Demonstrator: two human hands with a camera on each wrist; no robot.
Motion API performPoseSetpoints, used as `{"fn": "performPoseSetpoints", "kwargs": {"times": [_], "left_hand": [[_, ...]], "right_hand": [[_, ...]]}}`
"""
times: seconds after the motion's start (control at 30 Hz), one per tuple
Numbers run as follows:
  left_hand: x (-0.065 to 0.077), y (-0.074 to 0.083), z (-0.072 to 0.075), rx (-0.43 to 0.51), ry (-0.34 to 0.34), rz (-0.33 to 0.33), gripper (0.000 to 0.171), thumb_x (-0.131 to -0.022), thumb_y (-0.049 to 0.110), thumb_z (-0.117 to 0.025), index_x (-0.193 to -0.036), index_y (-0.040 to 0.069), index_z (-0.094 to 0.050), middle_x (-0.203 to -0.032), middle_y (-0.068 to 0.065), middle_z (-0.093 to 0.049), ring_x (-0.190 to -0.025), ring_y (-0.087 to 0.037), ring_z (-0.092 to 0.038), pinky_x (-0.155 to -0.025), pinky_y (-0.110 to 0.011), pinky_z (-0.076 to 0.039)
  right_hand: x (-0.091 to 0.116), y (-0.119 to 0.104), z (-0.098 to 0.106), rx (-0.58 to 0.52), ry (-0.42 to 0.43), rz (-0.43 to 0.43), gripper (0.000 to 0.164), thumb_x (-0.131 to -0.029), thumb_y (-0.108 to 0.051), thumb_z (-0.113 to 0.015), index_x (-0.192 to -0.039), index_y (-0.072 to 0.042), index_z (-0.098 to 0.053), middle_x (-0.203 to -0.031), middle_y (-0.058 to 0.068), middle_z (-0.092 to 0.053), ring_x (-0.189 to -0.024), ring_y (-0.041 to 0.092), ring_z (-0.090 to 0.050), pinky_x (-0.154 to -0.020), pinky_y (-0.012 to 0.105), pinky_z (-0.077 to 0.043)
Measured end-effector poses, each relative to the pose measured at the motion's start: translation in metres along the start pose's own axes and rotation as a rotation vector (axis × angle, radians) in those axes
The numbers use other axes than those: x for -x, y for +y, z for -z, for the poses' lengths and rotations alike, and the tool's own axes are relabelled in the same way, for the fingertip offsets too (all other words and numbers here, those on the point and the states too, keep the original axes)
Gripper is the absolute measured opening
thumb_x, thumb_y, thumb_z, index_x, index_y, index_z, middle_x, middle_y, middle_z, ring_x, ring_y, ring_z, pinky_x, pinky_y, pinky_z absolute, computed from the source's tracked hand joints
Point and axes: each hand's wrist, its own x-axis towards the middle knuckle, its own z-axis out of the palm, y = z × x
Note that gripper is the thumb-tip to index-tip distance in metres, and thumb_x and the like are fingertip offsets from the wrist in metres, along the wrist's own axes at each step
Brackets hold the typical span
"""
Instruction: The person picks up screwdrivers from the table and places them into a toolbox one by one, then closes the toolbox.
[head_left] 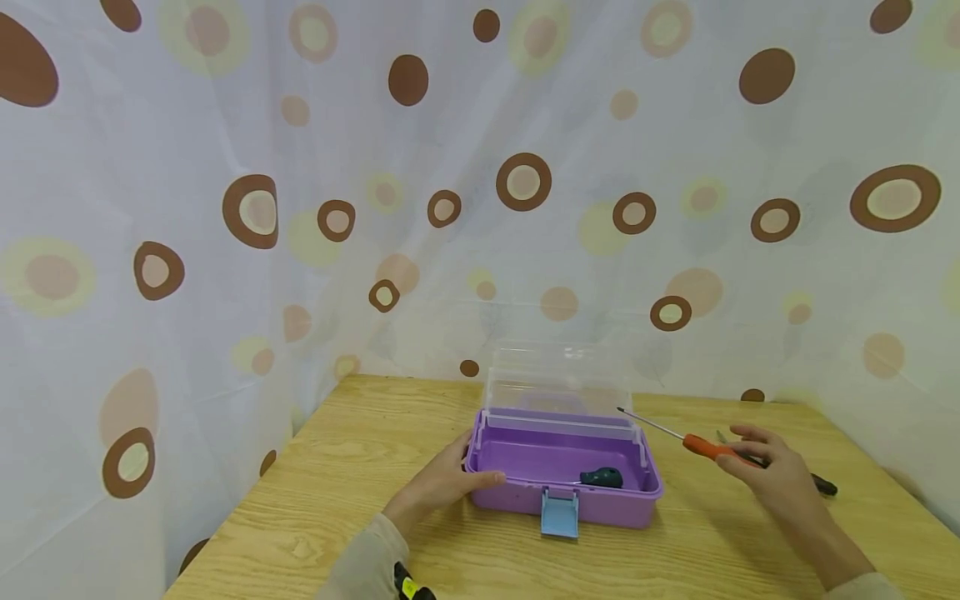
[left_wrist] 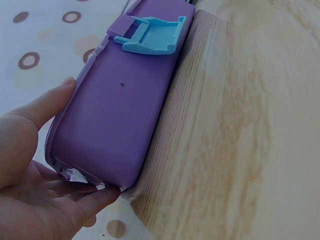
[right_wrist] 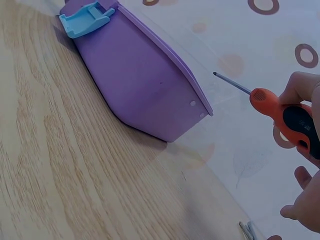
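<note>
A purple toolbox (head_left: 566,502) sits on the table with its clear lid (head_left: 558,379) raised at the back. Its light-blue latch (head_left: 559,515) hangs down in front. My left hand (head_left: 442,479) grips the box's left end, thumb on the front rim and fingers round the side. Inside lies a screwdriver with a dark green handle (head_left: 602,477). To the right of the box, my right hand (head_left: 780,479) holds a screwdriver with an orange and black handle (right_wrist: 272,107) above the table. Its shaft points left toward the lid, and its tip is bare.
A tool with a dark handle (head_left: 825,485) and narrow metal tip (right_wrist: 247,231) lies on the wooden table (head_left: 360,417), partly hidden behind my right hand. A black and yellow object (head_left: 411,585) shows beside my left sleeve. Patterned curtains (head_left: 450,125) hang behind and at both sides.
</note>
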Motion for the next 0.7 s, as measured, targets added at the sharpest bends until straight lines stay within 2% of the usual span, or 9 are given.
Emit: {"fn": "performPoseSetpoints", "kwargs": {"times": [0.1, 0.17, 0.23, 0.33, 0.37, 0.43, 0.7], "left_hand": [[0.000, 0.000, 0.000, -0.010, 0.003, -0.002, 0.099, -0.091, 0.035, -0.081, -0.166, 0.012, -0.021, -0.161, -0.018, -0.039, -0.144, -0.039, -0.040, -0.117, -0.062, -0.027], [0.000, 0.000, 0.000, -0.016, 0.005, -0.001, 0.100, -0.091, 0.036, -0.081, -0.166, 0.012, -0.021, -0.161, -0.017, -0.039, -0.144, -0.038, -0.040, -0.117, -0.062, -0.027], [-0.001, 0.000, 0.000, -0.020, 0.006, 0.001, 0.100, -0.091, 0.037, -0.081, -0.166, 0.012, -0.021, -0.161, -0.017, -0.039, -0.144, -0.038, -0.040, -0.117, -0.061, -0.027], [-0.001, 0.000, 0.001, -0.016, 0.001, -0.001, 0.100, -0.091, 0.038, -0.081, -0.166, 0.012, -0.021, -0.161, -0.016, -0.039, -0.144, -0.037, -0.040, -0.118, -0.060, -0.028], [-0.001, 0.000, 0.001, -0.012, -0.003, -0.003, 0.100, -0.091, 0.038, -0.081, -0.166, 0.012, -0.021, -0.161, -0.016, -0.039, -0.144, -0.037, -0.040, -0.118, -0.060, -0.028], [-0.002, -0.001, 0.001, -0.001, -0.010, -0.014, 0.101, -0.091, 0.038, -0.081, -0.166, 0.012, -0.020, -0.161, -0.017, -0.038, -0.144, -0.037, -0.040, -0.118, -0.060, -0.027], [-0.003, -0.003, 0.001, 0.000, -0.007, -0.033, 0.101, -0.091, 0.035, -0.082, -0.167, 0.013, -0.018, -0.161, -0.018, -0.038, -0.143, -0.039, -0.040, -0.118, -0.061, -0.027]], "right_hand": [[-0.001, -0.002, -0.003, 0.009, 0.010, 0.033, 0.052, -0.102, -0.026, -0.069, -0.128, 0.018, -0.059, -0.139, -0.014, -0.043, -0.112, -0.011, -0.034, -0.077, 0.012, -0.046], [-0.002, -0.005, -0.006, 0.018, 0.010, 0.039, 0.051, -0.101, -0.026, -0.070, -0.128, 0.016, -0.061, -0.134, -0.020, -0.043, -0.115, -0.005, -0.038, -0.076, 0.015, -0.046], [-0.004, -0.008, -0.008, 0.024, -0.006, 0.042, 0.048, -0.102, -0.026, -0.070, -0.126, 0.015, -0.063, -0.138, -0.014, -0.045, -0.124, 0.010, -0.041, -0.076, 0.016, -0.045], [-0.005, -0.015, -0.013, 0.002, -0.043, 0.032, 0.047, -0.102, -0.026, -0.069, -0.125, 0.014, -0.063, -0.145, 0.007, -0.043, -0.132, 0.036, -0.038, -0.078, 0.016, -0.046], [-0.005, -0.017, -0.014, -0.002, -0.054, 0.033, 0.045, -0.102, -0.026, -0.069, -0.124, 0.014, -0.064, -0.147, 0.012, -0.041, -0.133, 0.040, -0.037, -0.079, 0.016, -0.045], [-0.007, -0.020, -0.017, -0.003, -0.068, 0.038, 0.044, -0.102, -0.025, -0.069, -0.122, 0.014, -0.065, -0.149, 0.016, -0.039, -0.134, 0.043, -0.035, -0.079, 0.016, -0.045], [-0.012, -0.024, -0.030, -0.032, -0.106, 0.087, 0.036, -0.101, -0.019, -0.070, -0.120, 0.012, -0.068, -0.151, 0.015, -0.039, -0.137, 0.044, -0.035, -0.083, 0.014, -0.045]]}}
